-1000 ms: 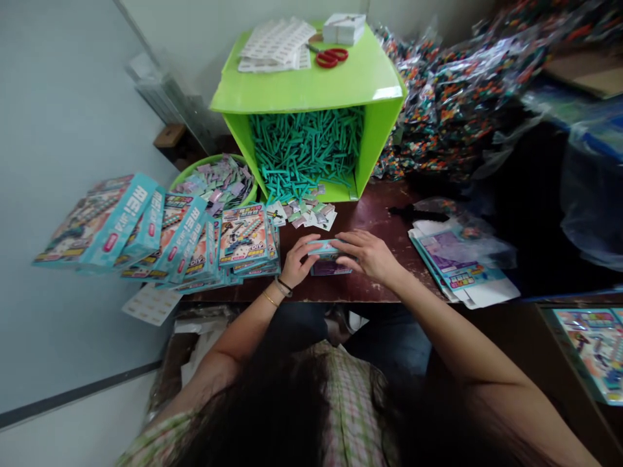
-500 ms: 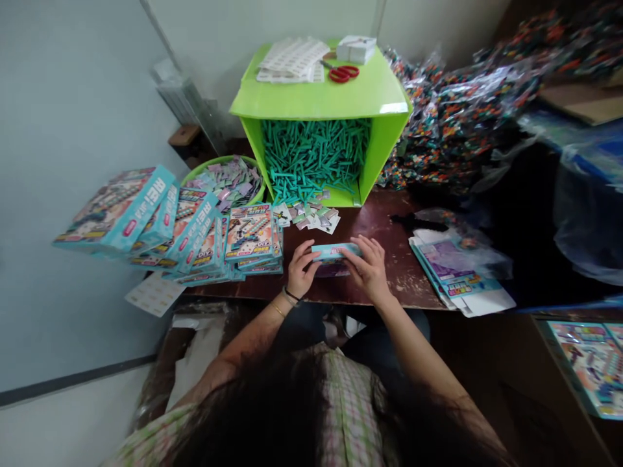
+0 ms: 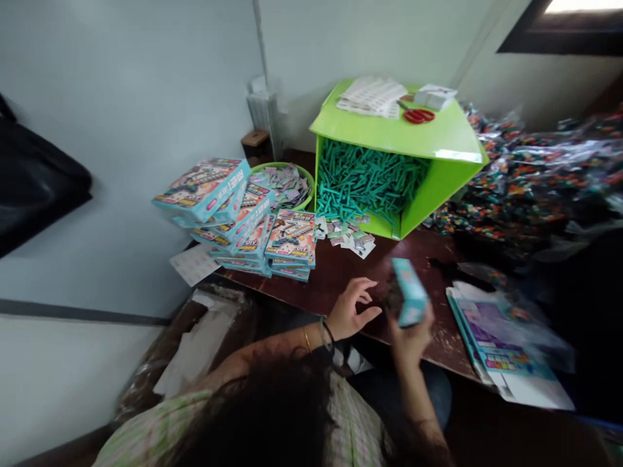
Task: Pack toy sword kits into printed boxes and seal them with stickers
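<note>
A small light-blue cardboard box (image 3: 411, 292) is gripped by my right hand (image 3: 413, 337) near the front edge of the table; it is tilted and slightly blurred. To its left, my left hand (image 3: 353, 308) holds nothing, thumb and fingers apart, a short gap from the box. Beyond the left hand lie small packets and cards (image 3: 351, 235). Printed toy boxes (image 3: 291, 237) in the same light blue are stacked to the left, some leaning on one another.
A bright green bin (image 3: 445, 194) on its side holds teal plastic sticks (image 3: 360, 175). Red scissors (image 3: 418, 116) and paper sheets (image 3: 372, 96) lie on it. A green basket (image 3: 311, 188) holds packets. Flattened cartons (image 3: 506, 350) and bagged parts (image 3: 535, 175) are at right.
My left hand has let go of the small box. My right hand has turned it from lying level to tilted and upright. The camera's view has swung to the left.
</note>
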`<action>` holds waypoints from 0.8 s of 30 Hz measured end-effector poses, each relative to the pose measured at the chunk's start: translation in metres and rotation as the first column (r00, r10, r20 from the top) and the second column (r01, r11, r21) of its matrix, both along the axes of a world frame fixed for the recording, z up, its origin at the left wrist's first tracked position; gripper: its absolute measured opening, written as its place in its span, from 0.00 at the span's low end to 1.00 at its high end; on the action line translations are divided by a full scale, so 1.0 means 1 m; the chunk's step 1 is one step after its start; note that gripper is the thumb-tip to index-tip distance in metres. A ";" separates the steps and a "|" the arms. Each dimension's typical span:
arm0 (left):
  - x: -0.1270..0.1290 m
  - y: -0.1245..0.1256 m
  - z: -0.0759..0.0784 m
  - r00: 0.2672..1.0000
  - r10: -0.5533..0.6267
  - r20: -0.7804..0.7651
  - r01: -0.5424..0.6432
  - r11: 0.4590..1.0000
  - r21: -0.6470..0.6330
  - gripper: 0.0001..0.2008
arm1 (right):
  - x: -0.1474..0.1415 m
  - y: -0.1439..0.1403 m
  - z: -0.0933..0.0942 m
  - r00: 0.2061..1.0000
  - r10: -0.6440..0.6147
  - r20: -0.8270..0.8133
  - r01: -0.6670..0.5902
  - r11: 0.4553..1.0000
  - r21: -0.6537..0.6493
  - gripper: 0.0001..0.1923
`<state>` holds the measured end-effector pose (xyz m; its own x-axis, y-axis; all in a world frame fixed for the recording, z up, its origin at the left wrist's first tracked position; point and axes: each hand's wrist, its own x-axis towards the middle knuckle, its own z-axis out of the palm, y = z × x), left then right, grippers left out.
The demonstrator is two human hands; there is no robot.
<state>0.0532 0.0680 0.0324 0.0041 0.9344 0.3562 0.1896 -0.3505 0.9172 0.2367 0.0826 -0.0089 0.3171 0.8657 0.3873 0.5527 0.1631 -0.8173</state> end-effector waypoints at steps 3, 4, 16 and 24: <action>-0.026 -0.009 -0.015 0.999 0.029 0.014 -0.026 0.983 -0.179 0.15 | 0.028 0.047 0.024 0.919 -0.095 -0.382 0.026 0.983 -0.182 0.36; -0.036 -0.011 -0.020 0.999 0.049 0.006 -0.046 0.967 -0.251 0.12 | 0.023 0.063 0.035 0.865 -0.019 -0.502 -0.106 0.970 -0.220 0.35; -0.081 -0.036 -0.035 0.995 0.091 -0.032 -0.095 0.882 -0.462 0.11 | -0.204 0.130 0.029 0.670 0.576 -0.467 -0.704 0.693 -0.154 0.28; -0.069 -0.017 -0.052 1.000 -0.025 0.007 0.025 0.837 -0.547 0.21 | 0.041 0.087 -0.030 0.818 0.127 0.561 -0.045 0.987 -0.157 0.19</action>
